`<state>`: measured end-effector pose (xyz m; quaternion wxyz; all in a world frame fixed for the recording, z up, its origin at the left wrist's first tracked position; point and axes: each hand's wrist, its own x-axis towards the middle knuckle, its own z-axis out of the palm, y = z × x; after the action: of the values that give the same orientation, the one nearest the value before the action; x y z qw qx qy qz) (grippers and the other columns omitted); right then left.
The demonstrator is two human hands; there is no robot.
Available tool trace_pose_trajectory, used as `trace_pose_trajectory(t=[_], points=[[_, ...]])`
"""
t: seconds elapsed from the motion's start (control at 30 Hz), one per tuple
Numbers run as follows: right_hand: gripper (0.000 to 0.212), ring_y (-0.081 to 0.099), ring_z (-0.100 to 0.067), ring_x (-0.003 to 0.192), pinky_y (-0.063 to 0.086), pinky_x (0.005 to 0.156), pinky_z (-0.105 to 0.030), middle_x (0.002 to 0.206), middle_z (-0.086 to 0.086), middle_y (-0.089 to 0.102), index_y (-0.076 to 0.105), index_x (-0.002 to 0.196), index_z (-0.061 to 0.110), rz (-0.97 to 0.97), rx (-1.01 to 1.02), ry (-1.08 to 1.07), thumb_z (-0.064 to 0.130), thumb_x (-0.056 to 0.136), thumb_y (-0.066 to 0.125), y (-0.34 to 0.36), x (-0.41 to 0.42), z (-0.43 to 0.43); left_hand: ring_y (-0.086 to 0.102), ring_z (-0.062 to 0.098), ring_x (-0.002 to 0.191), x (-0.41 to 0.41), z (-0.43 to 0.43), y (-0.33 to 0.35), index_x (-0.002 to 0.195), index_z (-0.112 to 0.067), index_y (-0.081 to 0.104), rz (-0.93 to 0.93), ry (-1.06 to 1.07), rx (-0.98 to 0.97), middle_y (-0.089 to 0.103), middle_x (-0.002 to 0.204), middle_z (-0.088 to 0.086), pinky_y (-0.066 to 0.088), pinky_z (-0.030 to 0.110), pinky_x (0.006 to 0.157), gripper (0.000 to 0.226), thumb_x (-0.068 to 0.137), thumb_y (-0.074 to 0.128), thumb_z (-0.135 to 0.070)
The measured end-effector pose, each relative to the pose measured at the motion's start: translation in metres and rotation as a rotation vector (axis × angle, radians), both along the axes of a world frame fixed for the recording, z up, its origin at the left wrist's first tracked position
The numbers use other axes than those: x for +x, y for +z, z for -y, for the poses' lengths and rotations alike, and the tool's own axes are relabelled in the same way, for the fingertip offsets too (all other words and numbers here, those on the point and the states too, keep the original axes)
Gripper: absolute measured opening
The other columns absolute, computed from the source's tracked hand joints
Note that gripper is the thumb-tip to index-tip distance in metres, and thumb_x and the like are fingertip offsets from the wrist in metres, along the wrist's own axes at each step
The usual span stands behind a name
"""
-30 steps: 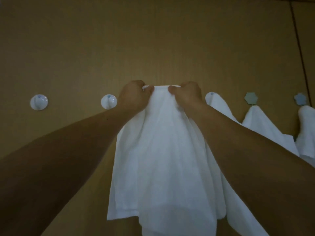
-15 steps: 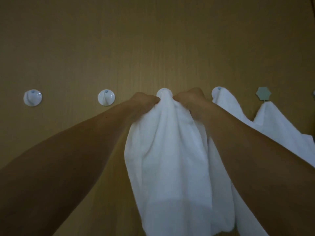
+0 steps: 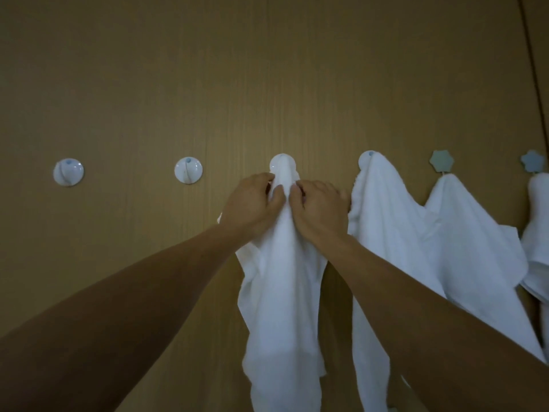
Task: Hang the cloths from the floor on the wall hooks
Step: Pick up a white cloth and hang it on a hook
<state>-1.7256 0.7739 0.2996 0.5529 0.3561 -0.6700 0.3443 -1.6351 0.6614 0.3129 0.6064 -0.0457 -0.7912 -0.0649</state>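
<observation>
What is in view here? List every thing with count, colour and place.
wall: one, brown wood grain, behind everything.
round hooks: four, white, in a row on the wall; left two bare.
flower-shaped hooks: two, grey-blue, right end of the row.
held cloth: one, white, draped over the third round hook.
hung cloths: three, white, on the three rightmost hooks.
left hand: one, pinches the held cloth below its hook, left side.
right hand: one, pinches it there, right side.
</observation>
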Motion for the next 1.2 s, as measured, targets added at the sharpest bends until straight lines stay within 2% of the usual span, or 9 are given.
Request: trace_pose_trajectory(t=[0.13, 0.27, 0.43, 0.53, 0.63, 0.77, 0.9, 1.0, 1.2], points=[[0.052, 0.059, -0.018, 0.085, 0.032, 0.088, -0.038, 0.082, 0.004, 0.069, 0.07, 0.092, 0.02, 0.081, 0.014, -0.072, 0.059, 0.09, 0.036, 0.001, 0.007, -0.005, 0.06, 0.015, 0.097, 0.003, -0.006, -0.004, 0.128, -0.01, 0.053, 0.115, -0.057, 0.17, 0.064, 0.112, 0.001, 0.042, 0.024, 0.078, 0.044, 0.092, 0.054, -0.034], [0.051, 0.058, -0.018, 0.078, 0.034, 0.089, -0.041, 0.071, 0.004, 0.063, 0.067, 0.077, 0.02, 0.262, 0.153, -0.143, 0.064, 0.084, 0.04, 0.009, 0.015, -0.01, 0.06, 0.007, 0.093, 0.014, -0.006, -0.003, 0.125, -0.017, 0.051, 0.303, -0.29, 0.415, 0.062, 0.11, -0.005, 0.045, 0.018, 0.071, 0.043, 0.085, 0.065, -0.027], [0.015, 0.064, -0.019, 0.086, 0.05, 0.08, -0.036, 0.087, 0.001, 0.066, 0.064, 0.088, 0.018, 0.548, 0.215, 0.323, 0.032, 0.088, 0.058, 0.008, 0.026, -0.006, 0.069, 0.024, 0.094, 0.031, -0.009, -0.023, 0.121, -0.018, 0.056, 0.578, -0.589, 0.554, 0.07, 0.104, 0.007, 0.056, 0.034, 0.072, 0.051, 0.074, 0.061, 0.003], [0.019, 0.066, -0.011, 0.082, 0.05, 0.063, -0.029, 0.089, 0.01, 0.066, 0.057, 0.091, 0.035, 0.622, 0.202, 0.604, 0.038, 0.074, 0.063, 0.002, 0.023, -0.028, 0.069, 0.028, 0.094, 0.039, 0.002, -0.041, 0.117, -0.011, 0.06, 0.72, -0.666, 0.622, 0.072, 0.103, 0.008, 0.056, 0.038, 0.074, 0.052, 0.065, 0.062, -0.004], [0.032, 0.066, -0.014, 0.091, 0.053, 0.074, -0.034, 0.1, 0.009, 0.067, 0.059, 0.104, 0.034, 0.667, 0.252, 0.624, 0.044, 0.074, 0.06, -0.017, 0.014, -0.036, 0.063, 0.033, 0.108, 0.037, 0.009, -0.06, 0.122, -0.009, 0.059, 0.77, -0.555, 0.699, 0.067, 0.117, 0.012, 0.049, 0.051, 0.095, 0.059, 0.063, 0.063, -0.008], [0.045, 0.063, -0.017, 0.094, 0.053, 0.085, -0.043, 0.104, 0.004, 0.065, 0.055, 0.117, 0.022, 0.58, 0.231, 0.423, 0.043, 0.078, 0.06, -0.031, 0.014, -0.03, 0.064, 0.019, 0.1, 0.028, -0.003, -0.061, 0.117, -0.018, 0.062, 0.787, -0.335, 0.568, 0.067, 0.113, 0.001, 0.055, 0.032, 0.081, 0.041, 0.078, 0.075, -0.023], [0.063, 0.061, -0.022, 0.095, 0.052, 0.082, -0.045, 0.11, -0.001, 0.062, 0.041, 0.129, 0.016, 0.484, 0.204, 0.256, 0.045, 0.076, 0.059, -0.027, 0.026, -0.026, 0.057, 0.021, 0.106, 0.024, -0.016, -0.046, 0.122, -0.018, 0.051, 0.392, 0.136, 0.36, 0.057, 0.115, -0.001, 0.05, 0.037, 0.085, 0.075, 0.066, 0.072, -0.063], [0.061, 0.06, -0.023, 0.104, 0.05, 0.088, -0.045, 0.121, -0.003, 0.06, 0.038, 0.135, 0.015, 0.455, 0.197, 0.25, 0.048, 0.086, 0.053, -0.036, 0.028, -0.025, 0.044, 0.025, 0.122, 0.023, -0.013, -0.049, 0.143, -0.014, 0.03, 0.146, 0.128, 0.14, 0.045, 0.136, 0.008, 0.036, 0.034, 0.095, 0.082, 0.077, 0.064, -0.051], [0.079, 0.044, -0.024, 0.131, 0.04, 0.106, -0.043, 0.147, -0.008, 0.041, 0.023, 0.148, 0.009, 0.488, 0.313, 0.308, 0.051, 0.089, 0.056, -0.066, 0.039, -0.024, 0.034, 0.029, 0.133, 0.028, -0.001, -0.068, 0.152, -0.018, 0.013, 0.341, 0.24, 0.128, 0.031, 0.15, 0.011, 0.032, 0.043, 0.108, 0.066, 0.094, 0.043, -0.025]])
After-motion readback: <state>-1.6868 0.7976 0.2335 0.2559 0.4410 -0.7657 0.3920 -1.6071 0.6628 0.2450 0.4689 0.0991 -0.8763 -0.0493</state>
